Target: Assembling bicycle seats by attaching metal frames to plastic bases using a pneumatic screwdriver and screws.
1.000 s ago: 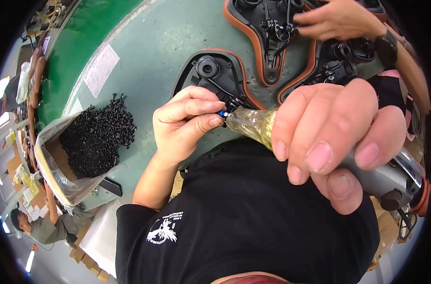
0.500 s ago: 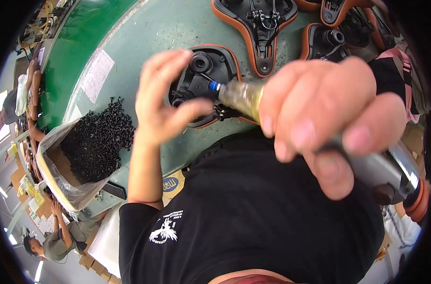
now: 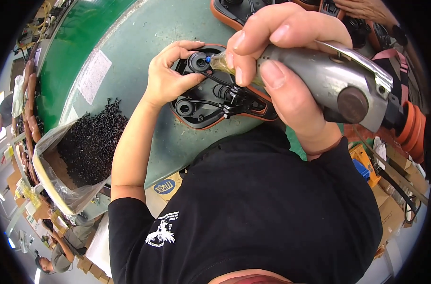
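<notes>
On the grey-green tabletop [image 3: 144, 61] in front of me lies a black plastic part with an orange rim [image 3: 215, 102], near the centre of my view, a little toward twelve o'clock. My left hand [image 3: 170, 73] rests on its ten o'clock end, fingers curled narrow around a round black socket [image 3: 196, 61], thumb and forefinger pinching at its edge. My right hand [image 3: 284, 61] comes in from three o'clock and is wrapped tight around a grey metal power driver [image 3: 338, 83]; its yellowish clear nose [image 3: 220, 60] ends in a small blue tip [image 3: 208, 59] that touches the socket just beside my left fingertips. A second round socket [image 3: 184, 108] sits on the part at about seven o'clock from the first, and thin black wires [image 3: 225, 90] run across the part between them.

Off at nine o'clock, well apart from my hands, an open clear bag in a box [image 3: 59, 170] holds a heap of small black clips [image 3: 92, 142]. A white paper label [image 3: 93, 75] lies flat on the tabletop toward ten o'clock. At twelve o'clock another orange-rimmed part [image 3: 229, 9] lies at the far edge, and another person's hand [image 3: 367, 9] shows at one o'clock. An orange hose fitting [image 3: 412, 130] hangs behind the driver at three o'clock.
</notes>
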Demonstrator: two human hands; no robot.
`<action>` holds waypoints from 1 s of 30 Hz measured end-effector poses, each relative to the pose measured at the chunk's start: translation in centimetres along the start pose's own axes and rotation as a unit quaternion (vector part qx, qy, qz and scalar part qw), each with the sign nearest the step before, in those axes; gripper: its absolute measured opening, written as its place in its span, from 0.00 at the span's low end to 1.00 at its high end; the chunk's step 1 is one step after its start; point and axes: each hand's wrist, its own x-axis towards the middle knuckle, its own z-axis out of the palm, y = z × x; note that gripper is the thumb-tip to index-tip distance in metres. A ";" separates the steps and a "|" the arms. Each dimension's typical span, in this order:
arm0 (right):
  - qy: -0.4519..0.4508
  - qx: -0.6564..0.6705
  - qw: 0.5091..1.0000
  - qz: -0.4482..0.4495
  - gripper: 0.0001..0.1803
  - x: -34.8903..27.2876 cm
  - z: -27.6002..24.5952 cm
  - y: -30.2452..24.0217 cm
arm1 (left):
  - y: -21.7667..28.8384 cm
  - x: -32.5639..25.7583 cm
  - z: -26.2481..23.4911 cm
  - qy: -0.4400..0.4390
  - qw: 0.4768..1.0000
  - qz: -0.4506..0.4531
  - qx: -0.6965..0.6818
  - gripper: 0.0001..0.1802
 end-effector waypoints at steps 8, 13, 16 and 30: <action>-0.033 -0.024 0.998 0.048 0.19 0.7 1.0 2.2 | -0.6 0.3 -0.1 -0.027 0.998 -0.030 -0.053 0.24; -0.045 -0.093 0.991 0.081 0.19 0.7 1.7 3.7 | -1.4 0.8 -0.5 -0.051 0.998 0.035 -0.014 0.25; -0.043 -0.030 0.996 0.076 0.19 0.9 1.3 4.9 | -1.5 0.5 -0.3 -0.033 0.998 0.030 -0.040 0.24; -0.061 -0.036 0.996 0.062 0.19 1.1 2.1 7.8 | -1.1 0.2 0.0 -0.012 0.998 -0.013 -0.058 0.21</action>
